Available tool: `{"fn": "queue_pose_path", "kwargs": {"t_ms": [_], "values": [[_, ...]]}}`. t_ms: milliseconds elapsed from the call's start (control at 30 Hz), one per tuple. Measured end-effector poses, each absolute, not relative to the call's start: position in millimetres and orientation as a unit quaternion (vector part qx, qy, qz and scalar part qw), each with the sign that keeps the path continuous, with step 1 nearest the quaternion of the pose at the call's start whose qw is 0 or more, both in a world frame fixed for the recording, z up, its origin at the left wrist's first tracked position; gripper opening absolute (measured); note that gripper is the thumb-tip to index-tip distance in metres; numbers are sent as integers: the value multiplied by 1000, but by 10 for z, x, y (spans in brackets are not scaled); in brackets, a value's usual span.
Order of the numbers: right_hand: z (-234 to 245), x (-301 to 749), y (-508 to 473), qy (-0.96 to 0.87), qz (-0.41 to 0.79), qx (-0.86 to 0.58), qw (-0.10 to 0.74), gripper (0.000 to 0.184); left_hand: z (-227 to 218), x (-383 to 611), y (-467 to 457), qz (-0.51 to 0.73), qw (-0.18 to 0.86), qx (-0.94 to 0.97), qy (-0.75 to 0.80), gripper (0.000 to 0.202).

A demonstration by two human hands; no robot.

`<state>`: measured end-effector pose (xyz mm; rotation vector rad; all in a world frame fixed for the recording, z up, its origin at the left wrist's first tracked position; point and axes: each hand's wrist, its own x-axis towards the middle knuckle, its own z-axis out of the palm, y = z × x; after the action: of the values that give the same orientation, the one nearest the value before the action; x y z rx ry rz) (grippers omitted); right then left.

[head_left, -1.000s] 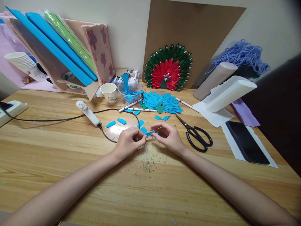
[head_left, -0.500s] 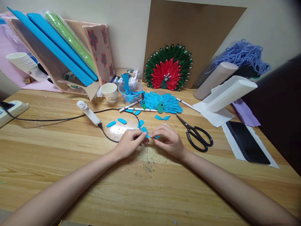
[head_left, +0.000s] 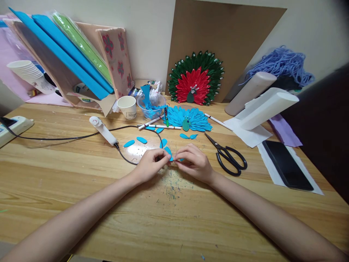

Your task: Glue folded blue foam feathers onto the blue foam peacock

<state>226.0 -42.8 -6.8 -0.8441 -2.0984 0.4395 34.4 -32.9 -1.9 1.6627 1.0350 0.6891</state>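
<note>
My left hand [head_left: 151, 163] and my right hand [head_left: 195, 162] meet fingertip to fingertip low over the table. Both pinch a small blue paper petal [head_left: 171, 158], mostly hidden by the fingers. Just behind my left fingertips lie more loose blue petals [head_left: 163, 143], and two oval ones [head_left: 141, 140] are farther left. A pair of petals with twisted tips [head_left: 184, 136] rests beyond my right hand. Farther back is a blue paper peacock [head_left: 200, 120] with a green body, its tail made of layered petals.
Black-handled scissors [head_left: 231, 158] lie right of my right hand, a phone [head_left: 287, 165] beyond. A white corded glue gun [head_left: 103, 131] is at left. Markers [head_left: 165, 127], a paper cup [head_left: 127, 107] and a plastic bowl [head_left: 151, 109] of blue scraps stand behind. A red-green peacock [head_left: 195, 78] leans on cardboard.
My right fingertips have shifted very slightly left, closer to my left fingertips, and less of the blue petal shows between them. Everything else stays in place.
</note>
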Motion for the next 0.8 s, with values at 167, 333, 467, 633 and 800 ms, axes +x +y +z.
{"fn": "queue_pose_path", "kwargs": {"t_ms": [167, 333, 467, 633, 800], "values": [[-65, 2251, -427, -833, 174, -324, 413, 9, -10, 338, -331, 285, 497, 698, 430, 28], [-51, 2240, -427, -817, 225, -346, 402, 4, -14, 333, -341, 288, 500, 694, 431, 27], [-35, 2229, -435, -794, 286, -370, 389, 4, -15, 341, -342, 288, 502, 690, 434, 27], [-46, 2223, -437, -771, 318, -390, 391, 3, -2, 345, -342, 282, 497, 698, 432, 30], [-61, 2221, -435, -762, 329, -401, 388, 3, 20, 346, -360, 276, 478, 711, 436, 31]]}}
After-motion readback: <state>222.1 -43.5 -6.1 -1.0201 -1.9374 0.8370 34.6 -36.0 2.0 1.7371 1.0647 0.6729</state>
